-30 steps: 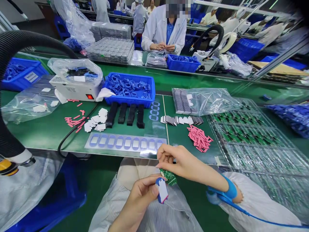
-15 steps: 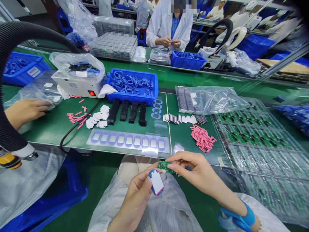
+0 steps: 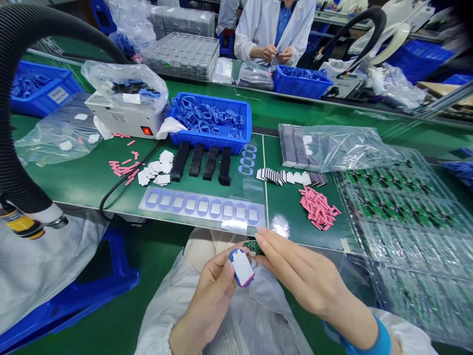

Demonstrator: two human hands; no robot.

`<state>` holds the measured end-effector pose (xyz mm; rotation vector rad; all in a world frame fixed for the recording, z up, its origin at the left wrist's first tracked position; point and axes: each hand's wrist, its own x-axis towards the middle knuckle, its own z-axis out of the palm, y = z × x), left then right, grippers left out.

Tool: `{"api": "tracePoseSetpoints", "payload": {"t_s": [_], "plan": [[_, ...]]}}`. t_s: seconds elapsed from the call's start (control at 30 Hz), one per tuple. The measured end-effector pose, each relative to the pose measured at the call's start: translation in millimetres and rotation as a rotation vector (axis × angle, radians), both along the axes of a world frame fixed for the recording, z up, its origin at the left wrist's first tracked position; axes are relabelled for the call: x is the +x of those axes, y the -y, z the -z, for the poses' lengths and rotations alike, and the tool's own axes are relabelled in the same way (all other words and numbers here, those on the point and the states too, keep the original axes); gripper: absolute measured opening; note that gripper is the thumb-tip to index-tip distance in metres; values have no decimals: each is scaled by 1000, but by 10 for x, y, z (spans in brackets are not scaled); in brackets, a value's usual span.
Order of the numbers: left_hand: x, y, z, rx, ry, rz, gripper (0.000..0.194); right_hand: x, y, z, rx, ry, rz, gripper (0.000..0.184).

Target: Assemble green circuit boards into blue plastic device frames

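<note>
Above my lap, my left hand [image 3: 216, 281] pinches a small blue plastic frame [image 3: 231, 255] between thumb and fingers. A white rectangular pad [image 3: 242, 267] covers the frame's face, with a thin pink strip along its lower edge. Just behind and to the right, my right hand [image 3: 295, 266] grips a small green circuit board [image 3: 253, 247]; its fingers hide part of the board. A small pale part hangs under the board, too small to name. Board and frame are close together; I cannot tell whether they touch.
On the green table lie a strip of oval stickers [image 3: 203, 206], black stacks [image 3: 199, 162], white pads [image 3: 157, 169] and pink strips [image 3: 318, 208]. A blue bin [image 3: 248, 123] holds blue frames. Clear trays [image 3: 402, 256] with boards stand right. A black hose [image 3: 11, 113] arches left. A co-worker [image 3: 275, 29] sits opposite.
My right hand has turned so its back faces up and covers more of the board. The view has tilted downward. A neighbour's hand that appeared at the left is gone.
</note>
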<state>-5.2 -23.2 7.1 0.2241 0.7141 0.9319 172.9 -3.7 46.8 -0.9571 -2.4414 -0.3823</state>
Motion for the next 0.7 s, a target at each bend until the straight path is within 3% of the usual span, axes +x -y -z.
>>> {"api": "tracePoseSetpoints", "payload": {"t_s": [0.13, 0.33, 0.53, 0.7], "plan": [[4, -28, 15, 17, -32, -47, 35, 16, 15, 48, -42, -129, 78, 51], [6, -41, 46, 111, -165, -117, 33, -160, 136, -23, -423, -483, 192, 26], [7, -15, 74, 311, -280, -202, 29, -307, 166, 13, -337, -506, 171, 26], [-13, -9, 54, 376, -326, -230, 26, -295, 137, -24, -343, -496, 101, 31]]}}
